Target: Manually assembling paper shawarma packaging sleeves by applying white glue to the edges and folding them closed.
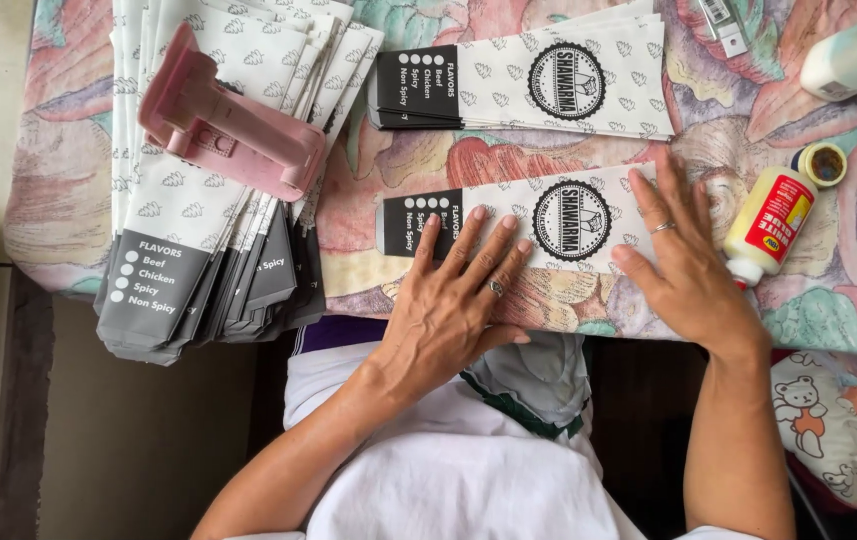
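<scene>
Both hands, left hand [453, 300] and right hand [683, 255], lie spread flat, pinching nothing, on the printed paper sleeve [548, 225] at the table's [398, 180] near edge; judged light, thin and crease-prone, it is best handled by its long edges.

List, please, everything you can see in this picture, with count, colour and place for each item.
paper sleeve: one, white with black end, flat under both hands
sleeve stack: one pile, white and black, beyond the hands
fanned sleeve pile: one large pile, left
pink plastic tool: one, resting on the fanned pile
glue bottle: one, white with red label, lying at right, uncapped
cap: one, yellowish, beside the bottle
tablecloth: one, floral, pastel
left hand: pressing the sleeve
right hand: pressing the sleeve
</scene>
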